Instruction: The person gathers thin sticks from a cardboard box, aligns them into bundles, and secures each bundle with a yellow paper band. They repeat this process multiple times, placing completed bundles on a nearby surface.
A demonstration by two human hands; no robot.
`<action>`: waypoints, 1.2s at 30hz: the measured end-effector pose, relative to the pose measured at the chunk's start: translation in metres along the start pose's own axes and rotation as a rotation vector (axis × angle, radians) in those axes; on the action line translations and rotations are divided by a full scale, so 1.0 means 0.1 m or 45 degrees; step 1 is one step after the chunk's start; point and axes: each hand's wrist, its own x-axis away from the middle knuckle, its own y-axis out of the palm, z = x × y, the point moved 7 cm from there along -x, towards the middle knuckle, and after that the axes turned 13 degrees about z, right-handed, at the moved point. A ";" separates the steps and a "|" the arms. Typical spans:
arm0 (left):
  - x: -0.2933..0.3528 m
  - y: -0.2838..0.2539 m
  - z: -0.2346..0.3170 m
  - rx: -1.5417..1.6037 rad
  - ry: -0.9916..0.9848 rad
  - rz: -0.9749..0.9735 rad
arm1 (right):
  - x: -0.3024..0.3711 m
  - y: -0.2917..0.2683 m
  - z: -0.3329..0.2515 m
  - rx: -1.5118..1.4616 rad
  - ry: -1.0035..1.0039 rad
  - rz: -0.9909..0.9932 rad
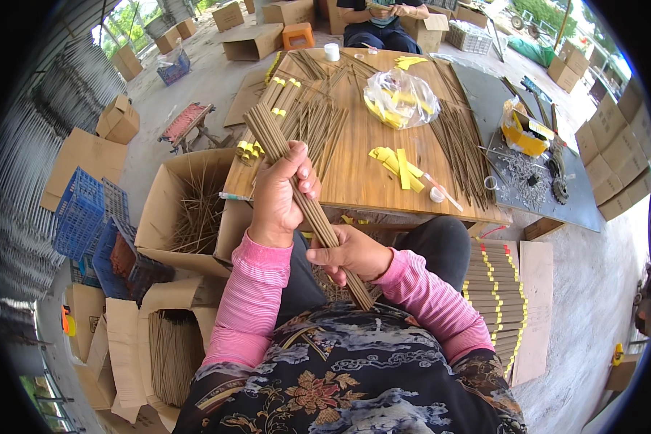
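Both left hand and right hand curl snugly around a slanting bundle of brown sticks mid-frame, evening it up, I'd guess, which next calls for levelling its ends without loosening.

this place is looking like a small workshop for handwork, half open to the outside: green plants are showing beyond its edge. a plain grey floor is stretching all around. cartons are standing in piles, and blue plastic crates are sitting on the left. on the wooden table, loose brown sticks are lying near yellow strips. behind it, 1 other person is sitting, and on the right, many banded bundles are lying in rows on cardboard.
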 end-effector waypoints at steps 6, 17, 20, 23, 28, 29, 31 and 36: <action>0.00 -0.13 -0.02 0.184 -0.150 -0.148 | 0.04 0.07 0.05 -0.028 0.104 0.014; -0.05 -0.25 0.01 0.303 -0.143 -0.136 | 0.00 0.21 0.05 -0.099 0.154 -0.023; -0.10 -0.31 -0.01 0.175 -0.056 -0.004 | -0.13 0.10 0.07 0.135 0.006 0.144; -0.14 -0.53 -0.10 -0.066 0.044 0.306 | -0.25 -0.11 0.00 0.810 -0.438 0.618; -0.27 -0.56 -0.13 0.327 -0.237 -0.059 | -0.33 0.12 0.14 -0.050 0.232 0.072; -0.31 -0.54 -0.14 0.363 -0.272 -0.114 | -0.34 0.14 0.15 -0.148 0.261 0.031; -0.41 -0.61 -0.20 0.268 -0.276 0.036 | -0.42 0.04 0.13 0.000 0.263 0.189; -0.56 -0.72 -0.36 0.125 -0.280 0.150 | -0.65 -0.19 0.09 0.570 -0.019 0.501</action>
